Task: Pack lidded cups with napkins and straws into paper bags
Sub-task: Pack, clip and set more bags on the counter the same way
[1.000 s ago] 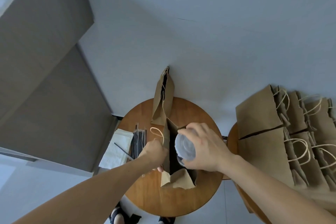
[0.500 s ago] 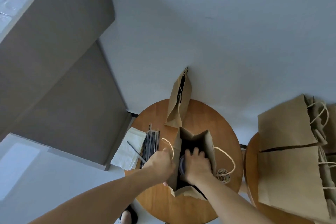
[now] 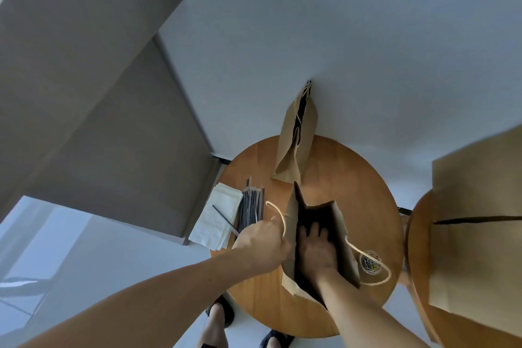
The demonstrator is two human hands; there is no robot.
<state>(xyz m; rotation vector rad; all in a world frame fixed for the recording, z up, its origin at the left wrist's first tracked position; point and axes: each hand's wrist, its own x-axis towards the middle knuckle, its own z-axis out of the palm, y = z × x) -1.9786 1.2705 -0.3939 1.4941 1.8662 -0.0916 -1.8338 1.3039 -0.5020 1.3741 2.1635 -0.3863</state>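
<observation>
An open brown paper bag (image 3: 343, 237) stands on the round wooden table (image 3: 353, 178). My right hand (image 3: 315, 251) reaches deep into the bag with its fingers curled downward; the lidded cup it carried is hidden under it. At the bag's left rim, my left hand (image 3: 261, 246) grips the paper beside the rope handle. A single black straw (image 3: 223, 219) sticks out of that hand to the left. A pile of black straws (image 3: 251, 209) and a stack of white napkins (image 3: 217, 217) lie on the table's left edge.
A second paper bag (image 3: 296, 144) stands at the table's far side against the wall. A small tub of coloured clips (image 3: 370, 263) sits right of the open bag. Flat paper bags (image 3: 474, 192) are stacked on another table at the right. A grey cabinet (image 3: 84, 93) rises on the left.
My right hand has lowered the lidded cup from above the bag's mouth down inside it, so the cup is out of sight. My left hand kept hold of the bag's rim and the straw.
</observation>
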